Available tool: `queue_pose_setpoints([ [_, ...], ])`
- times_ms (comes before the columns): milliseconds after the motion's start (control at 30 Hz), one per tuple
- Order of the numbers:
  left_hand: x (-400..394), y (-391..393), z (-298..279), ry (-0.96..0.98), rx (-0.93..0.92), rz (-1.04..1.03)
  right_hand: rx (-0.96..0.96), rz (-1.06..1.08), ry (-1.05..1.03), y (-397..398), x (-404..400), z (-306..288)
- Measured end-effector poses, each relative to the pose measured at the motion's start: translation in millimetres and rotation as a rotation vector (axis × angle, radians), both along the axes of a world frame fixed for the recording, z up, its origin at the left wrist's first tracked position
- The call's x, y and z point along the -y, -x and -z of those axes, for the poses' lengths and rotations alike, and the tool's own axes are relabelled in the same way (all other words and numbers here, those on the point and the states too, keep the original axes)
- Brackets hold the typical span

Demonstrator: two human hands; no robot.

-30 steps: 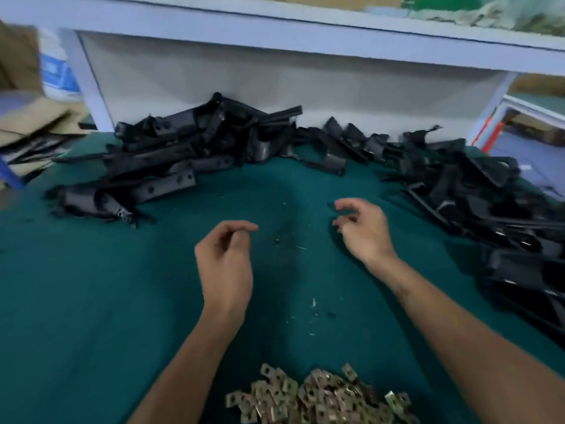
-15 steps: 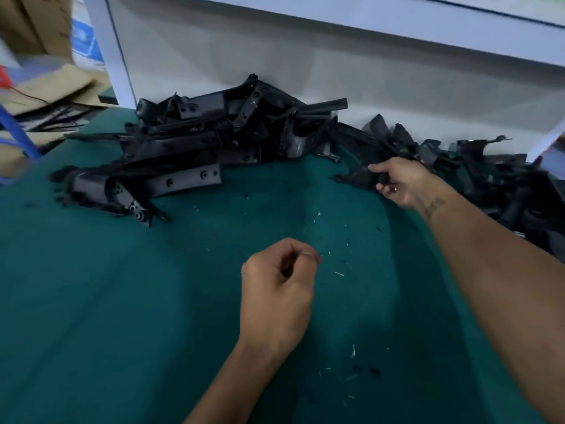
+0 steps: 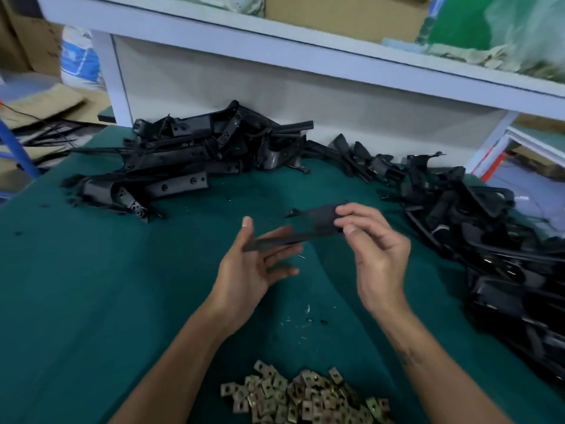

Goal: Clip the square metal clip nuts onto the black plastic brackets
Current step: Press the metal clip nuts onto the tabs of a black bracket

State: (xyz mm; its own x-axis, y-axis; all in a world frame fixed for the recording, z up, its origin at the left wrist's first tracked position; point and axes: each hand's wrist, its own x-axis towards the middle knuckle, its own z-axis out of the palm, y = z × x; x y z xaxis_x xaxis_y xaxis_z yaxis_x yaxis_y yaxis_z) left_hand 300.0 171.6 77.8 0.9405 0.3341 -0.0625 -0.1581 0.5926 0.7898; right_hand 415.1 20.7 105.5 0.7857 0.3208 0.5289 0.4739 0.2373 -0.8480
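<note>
A long black plastic bracket (image 3: pixel 308 226) hangs over the middle of the green table. My right hand (image 3: pixel 376 252) pinches its right end between thumb and fingers. My left hand (image 3: pixel 256 264) is spread palm up under its left end, fingers straight, with the bracket lying across them. A heap of square metal clip nuts (image 3: pixel 305 396) lies at the near edge between my forearms. I cannot see a clip nut in either hand.
One pile of black brackets (image 3: pixel 189 160) lies at the back left, another (image 3: pixel 501 240) runs down the right side. The table is covered in green cloth (image 3: pixel 91 301). A white shelf (image 3: pixel 305 50) overhangs the back. Small scraps lie near the middle.
My right hand has pulled a bracket from the back pile toward the middle. My left hand has opened from a loose fist and now supports the bracket's left end.
</note>
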Motion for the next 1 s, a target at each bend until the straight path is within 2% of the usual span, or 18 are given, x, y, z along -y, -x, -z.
queue_pose_setpoints([
  [67,-7.8,7.4,-0.9,0.0,0.049,0.241,0.158,0.079,0.045,14.3,1.6,-3.2],
  [167,-15.5,23.3,-5.4,-0.132,0.107,0.547,0.333,0.13,0.14,28.4,2.9,-2.0],
  [267,-13.3,33.5,-8.9,-0.323,0.071,0.618,0.374,0.089,0.135,31.3,5.0,-2.4],
  [433,8.1,21.1,-22.5,-0.738,0.053,0.152,0.583,0.123,0.211,42.5,-6.0,0.7],
  [567,21.0,18.9,-28.6,-0.722,0.09,-0.127,0.529,0.109,0.277,40.3,-15.6,7.6],
  [733,17.1,18.5,-8.9,-1.108,-0.231,-0.626,0.492,-0.145,0.388,46.0,-11.1,12.1],
  [800,10.4,23.8,-7.9,-1.346,-0.277,-0.661,0.431,-0.223,0.419,39.6,2.3,8.2],
  [867,4.4,28.3,-3.3,-1.577,-0.288,-0.656,0.18,-0.22,0.412,25.3,19.3,2.6],
  [933,1.0,30.8,3.1,-1.695,-0.319,-0.632,-0.005,-0.24,0.467,11.8,37.4,3.0],
  [1000,2.0,28.9,7.8,-1.707,-0.365,-0.6,-0.052,-0.308,0.584,6.7,54.7,8.8],
])
